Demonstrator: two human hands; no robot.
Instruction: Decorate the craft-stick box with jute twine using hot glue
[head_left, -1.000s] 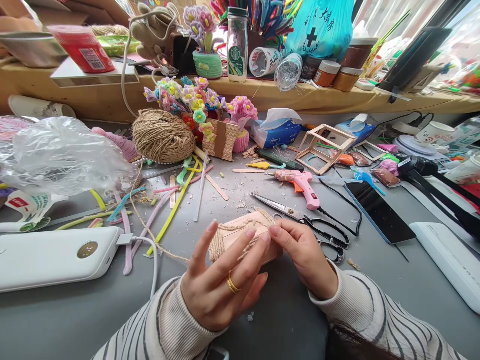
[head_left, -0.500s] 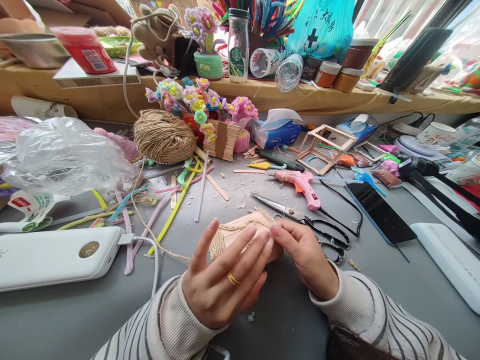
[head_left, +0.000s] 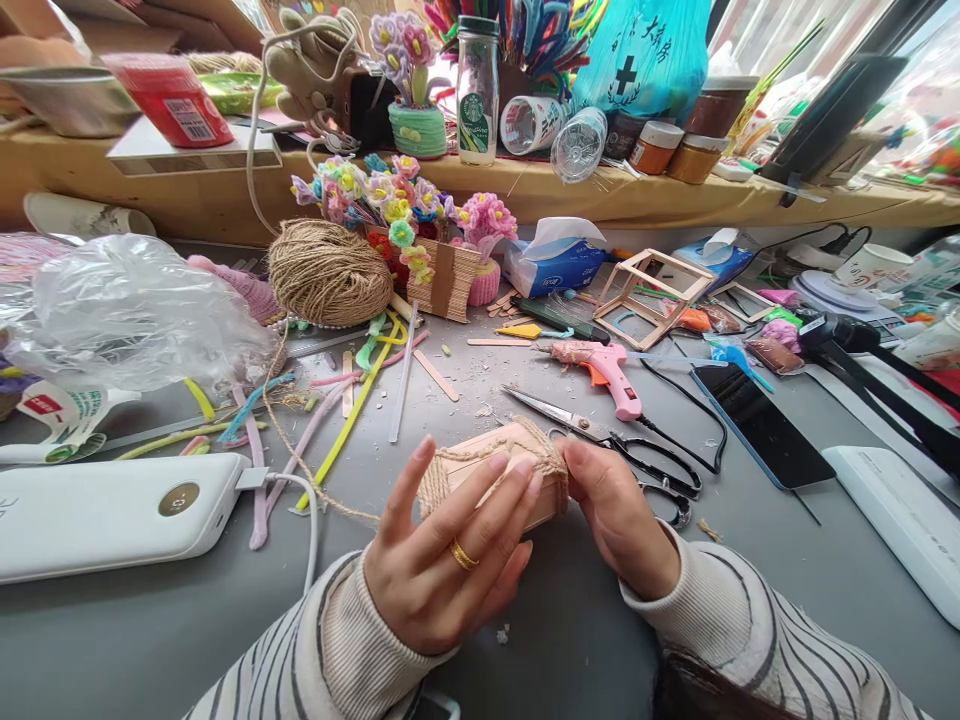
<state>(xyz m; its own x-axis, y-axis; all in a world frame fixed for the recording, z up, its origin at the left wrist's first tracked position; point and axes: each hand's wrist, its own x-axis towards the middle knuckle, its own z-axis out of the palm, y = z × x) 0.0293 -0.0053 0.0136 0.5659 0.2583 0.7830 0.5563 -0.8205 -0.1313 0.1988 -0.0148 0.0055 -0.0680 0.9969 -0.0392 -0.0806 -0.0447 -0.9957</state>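
Note:
Between my hands is a small box of wooden craft sticks [head_left: 469,468], with jute twine [head_left: 551,452] wound round its ends and laid across its top. My left hand [head_left: 457,550], wearing a gold ring, grips the box from the near side, its fingers lying over the top. At the right end, my right hand [head_left: 619,510] pinches the twine by the box's edge with thumb and forefinger. A strand runs from the left of the box back towards the ball of jute twine [head_left: 330,272]. The undersides of both hands are hidden.
Behind the box lie scissors [head_left: 559,413] and a pink glue gun [head_left: 600,368] with its black cord. A phone [head_left: 761,425] is at the right, a white power bank [head_left: 112,515] with a cable at the left. Pipe cleaners [head_left: 349,440] and a stick frame [head_left: 652,290] lie farther back.
My right thumb and fingers have shifted slightly right, from the top of the box to its right end, showing more of the twine there. My left hand stays nearly still.

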